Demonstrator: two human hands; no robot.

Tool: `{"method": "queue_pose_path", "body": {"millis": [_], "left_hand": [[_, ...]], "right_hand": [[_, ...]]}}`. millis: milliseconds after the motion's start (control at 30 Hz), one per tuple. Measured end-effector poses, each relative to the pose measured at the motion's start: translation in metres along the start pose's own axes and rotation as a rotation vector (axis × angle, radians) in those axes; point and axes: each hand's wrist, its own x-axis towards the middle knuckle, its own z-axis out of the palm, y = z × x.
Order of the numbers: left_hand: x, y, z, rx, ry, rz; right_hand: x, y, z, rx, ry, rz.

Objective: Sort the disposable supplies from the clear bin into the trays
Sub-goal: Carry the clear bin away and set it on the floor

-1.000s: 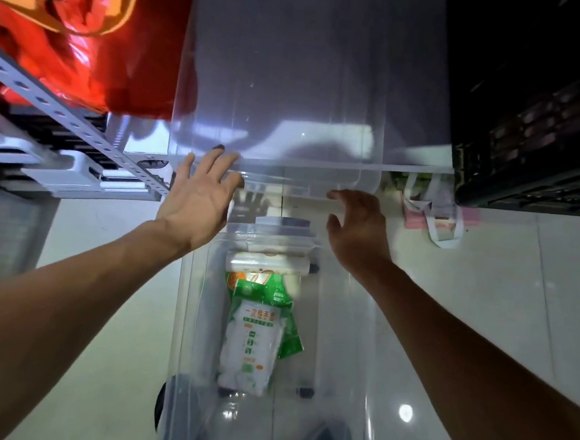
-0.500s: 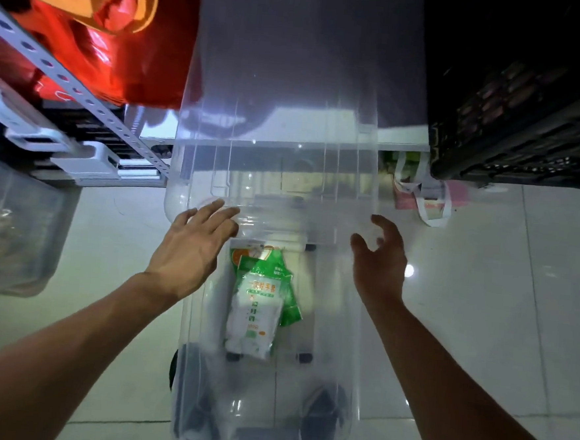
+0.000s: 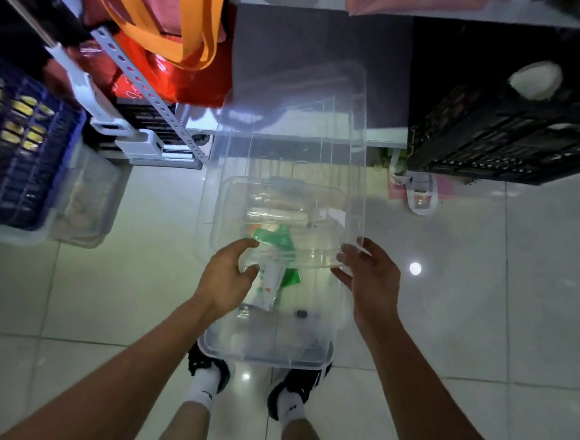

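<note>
clear bin (image 3: 265,352) sitting on the tiled floor (image 3: 482,302) before a shelf, holding green and white packets (image 3: 272,253). left hand (image 3: 224,280) and right hand (image 3: 371,284) gripping the near edge of a clear lid (image 3: 294,144), fingers curling around it above the bin.

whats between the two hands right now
In the head view, the near edge of the clear lid spans from left hand to right hand; below it, inside the clear bin, lies a green-and-white packet.
</note>
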Motion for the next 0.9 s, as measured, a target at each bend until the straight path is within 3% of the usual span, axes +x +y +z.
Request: {"method": "queue_pose_path", "body": {"millis": [300,500,900], "left_hand": [[-0.077,0.067,-0.024,-0.487,-0.133,-0.095],[-0.116,0.074,-0.061,-0.851,-0.171,-0.144],[-0.151,-0.011,-0.105,-0.975,0.005,-0.267]], "right_hand": [[-0.120,-0.028,0.000,-0.316,-0.066,-0.288],[-0.183,0.010,0.029,-0.458,-0.131,-0.365],[-0.238,0.097,0.082,-0.839,-0.268,-0.539]]}}
